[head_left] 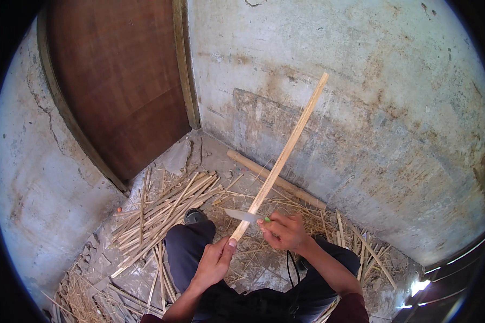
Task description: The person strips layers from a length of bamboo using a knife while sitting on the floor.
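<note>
Hands first: left hand (214, 264) wraps the lower end of a long pale wooden stick (281, 158), thumb up along the shaft; stick runs from that grip up and to the right, tilted, free end high against the wall; right hand (286, 231) is closed around a knife (244, 216), green bit of handle showing at the fingers, blade pointing left and meeting the stick just above the left hand's grip; both hands sit close together over the knees.

Below them: person's legs in dark trousers (188, 250), one dark shoe (194, 216) visible past the left knee; thin dark cord (291, 267) hangs under the right wrist.

Floor: pile of split cane strips (161, 212) lies left of the legs, roughly parallel, fanned toward the corner; loose straw-like shavings (81, 299) scattered around and behind; thicker round pole (277, 180) lies flat at the base of the wall, behind the stick.

Surround: stained concrete wall (372, 91) ahead and right; brown wooden door (121, 81) in its frame at upper left.
</note>
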A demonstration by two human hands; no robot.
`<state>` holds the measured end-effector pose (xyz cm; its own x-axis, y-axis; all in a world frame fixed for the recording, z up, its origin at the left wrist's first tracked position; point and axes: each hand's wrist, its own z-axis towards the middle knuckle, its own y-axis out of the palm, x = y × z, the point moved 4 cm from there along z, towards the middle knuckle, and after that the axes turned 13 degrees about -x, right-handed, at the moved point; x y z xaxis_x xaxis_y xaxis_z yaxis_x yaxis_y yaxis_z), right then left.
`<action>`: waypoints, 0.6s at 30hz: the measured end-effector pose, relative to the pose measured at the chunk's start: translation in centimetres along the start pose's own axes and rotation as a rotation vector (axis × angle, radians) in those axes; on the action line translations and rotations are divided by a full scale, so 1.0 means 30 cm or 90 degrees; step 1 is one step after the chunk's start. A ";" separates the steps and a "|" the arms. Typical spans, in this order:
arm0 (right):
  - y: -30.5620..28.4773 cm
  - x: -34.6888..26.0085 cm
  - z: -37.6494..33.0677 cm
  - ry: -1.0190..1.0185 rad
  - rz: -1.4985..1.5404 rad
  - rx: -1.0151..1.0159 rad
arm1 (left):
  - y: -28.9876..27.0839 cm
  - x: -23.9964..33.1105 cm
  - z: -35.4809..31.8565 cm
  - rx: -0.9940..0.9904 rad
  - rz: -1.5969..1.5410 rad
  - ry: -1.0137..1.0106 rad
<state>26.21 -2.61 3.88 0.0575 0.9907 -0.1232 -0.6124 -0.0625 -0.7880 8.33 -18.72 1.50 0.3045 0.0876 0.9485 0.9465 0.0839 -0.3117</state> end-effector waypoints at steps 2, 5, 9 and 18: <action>0.000 -0.002 0.002 0.000 0.006 0.003 | 0.001 0.005 0.002 -0.002 0.000 0.002; -0.013 0.016 0.011 0.014 0.029 0.017 | -0.002 0.017 -0.003 -0.008 0.009 -0.006; -0.032 0.045 0.010 -0.012 0.040 0.027 | -0.003 0.022 -0.012 -0.015 0.004 -0.008; -0.038 0.067 0.006 -0.017 -0.014 0.030 | -0.015 0.043 -0.019 -0.024 0.027 -0.038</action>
<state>26.87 -0.52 4.64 0.0513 0.9947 -0.0891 -0.6476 -0.0348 -0.7612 8.35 -19.21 2.88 0.3387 0.1491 0.9290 0.9366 0.0408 -0.3480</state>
